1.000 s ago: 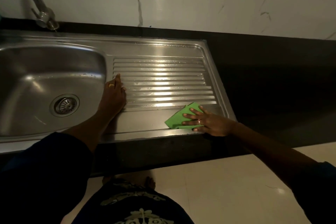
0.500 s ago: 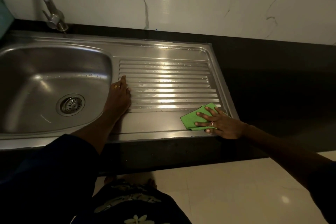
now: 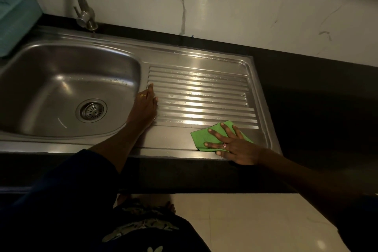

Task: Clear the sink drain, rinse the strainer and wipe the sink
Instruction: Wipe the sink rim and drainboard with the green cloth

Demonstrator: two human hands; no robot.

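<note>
A steel sink (image 3: 61, 88) has a round strainer (image 3: 91, 110) seated in its drain. To its right lies the ribbed drainboard (image 3: 200, 96), with water drops on the ribs. My left hand (image 3: 144, 108) rests flat on the rim between bowl and drainboard, holding nothing. My right hand (image 3: 233, 145) presses with spread fingers on a green cloth (image 3: 201, 137) lying flat at the drainboard's front right corner.
A steel tap (image 3: 81, 8) stands behind the bowl. A light blue plastic basket (image 3: 14, 16) sits at the far left. Black counter (image 3: 317, 98) extends to the right, a white marble wall behind. Pale floor tiles and my feet show below.
My right hand has slid the green cloth a little to the right along the front of the drainboard. The left hand stays put. The view has shifted left.
</note>
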